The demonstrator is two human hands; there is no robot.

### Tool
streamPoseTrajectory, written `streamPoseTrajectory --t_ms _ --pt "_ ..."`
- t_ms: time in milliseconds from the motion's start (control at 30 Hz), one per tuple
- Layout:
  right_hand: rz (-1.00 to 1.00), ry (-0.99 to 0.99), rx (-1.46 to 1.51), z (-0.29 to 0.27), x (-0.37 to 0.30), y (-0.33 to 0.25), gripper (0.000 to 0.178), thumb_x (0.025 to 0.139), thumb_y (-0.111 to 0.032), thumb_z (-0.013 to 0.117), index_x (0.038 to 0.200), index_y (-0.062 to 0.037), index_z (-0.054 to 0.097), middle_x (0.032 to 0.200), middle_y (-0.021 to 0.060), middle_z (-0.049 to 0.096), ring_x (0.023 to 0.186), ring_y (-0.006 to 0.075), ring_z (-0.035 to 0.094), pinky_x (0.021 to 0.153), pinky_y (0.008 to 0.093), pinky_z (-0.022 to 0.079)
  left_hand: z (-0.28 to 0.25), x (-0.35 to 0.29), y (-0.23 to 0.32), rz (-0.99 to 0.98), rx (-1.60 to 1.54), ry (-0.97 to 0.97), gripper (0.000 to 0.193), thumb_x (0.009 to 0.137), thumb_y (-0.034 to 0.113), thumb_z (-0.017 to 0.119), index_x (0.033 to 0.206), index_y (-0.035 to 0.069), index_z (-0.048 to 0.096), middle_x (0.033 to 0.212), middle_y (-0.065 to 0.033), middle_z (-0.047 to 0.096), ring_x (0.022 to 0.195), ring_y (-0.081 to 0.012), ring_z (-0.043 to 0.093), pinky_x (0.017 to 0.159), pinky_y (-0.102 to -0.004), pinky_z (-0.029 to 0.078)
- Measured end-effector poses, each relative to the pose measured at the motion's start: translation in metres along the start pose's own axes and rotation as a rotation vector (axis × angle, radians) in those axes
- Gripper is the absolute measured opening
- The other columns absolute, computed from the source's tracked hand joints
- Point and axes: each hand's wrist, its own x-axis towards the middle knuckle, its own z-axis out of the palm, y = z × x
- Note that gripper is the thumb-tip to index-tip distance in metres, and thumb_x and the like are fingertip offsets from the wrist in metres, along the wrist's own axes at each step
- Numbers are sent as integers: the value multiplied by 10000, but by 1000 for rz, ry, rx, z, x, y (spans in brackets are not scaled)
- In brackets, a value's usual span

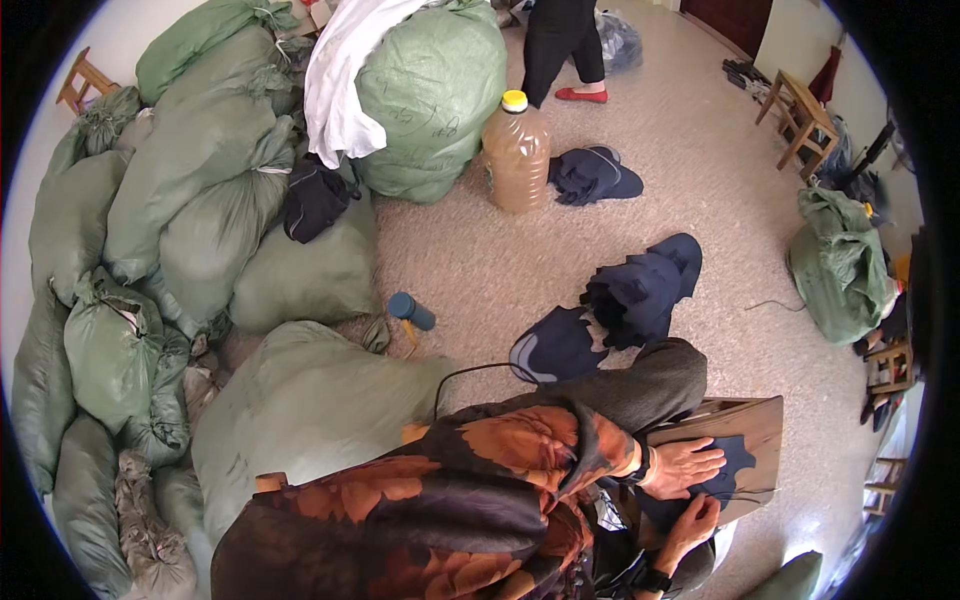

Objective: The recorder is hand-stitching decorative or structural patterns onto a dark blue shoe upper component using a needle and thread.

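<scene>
Palm down, the left hand lies flat and opened out, fingers nearly straight, pressing one piece of navy cloth against a wooden board. Right beside it, the right hand has its fingers curled in at the cloth's near edge; from up here I can't tell whether the fingertips have hold of it. Two hands, then, on one piece, and a dark band on each wrist.

Just past the knee, on the speckled floor, come two navy bundles, side by side: a smaller one with a pale grey stripe, and a bigger, ruffled one. Off to the left stands one blue cylinder, near a plump green sack.

Farther out, a third navy bundle lies beside one big bottle, yellow-capped, brownish inside. Behind that bottle, one huge green sack carries dark handwritten marks, with one white cloth draped down its side. All along the left they pile up, green sacks overlapping, ten or more. Over right, one wooden stool and another green sack. At the very back: one other person's black trouser legs and one red shoe.
</scene>
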Motion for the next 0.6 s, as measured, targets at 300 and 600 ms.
streamPoseTrajectory --t_ms 300,600 --pt "5 10 -4 1 6 -9 265 984 -188 625 867 34 540 782 184 566 697 338 540 657 449 447 -17 -4 -3 68 91 203 599 1039 400 454 1418 -57 529 1532 -265 455 1484 -402 356 1230 -599 142" --pt "-26 83 27 1 1 0 202 923 -126 648 823 10 538 730 147 530 639 298 517 597 418 420 11 7 5 -52 -176 -160 810 979 497 492 1551 -45 305 1677 -186 193 1578 -299 87 1266 -505 0"
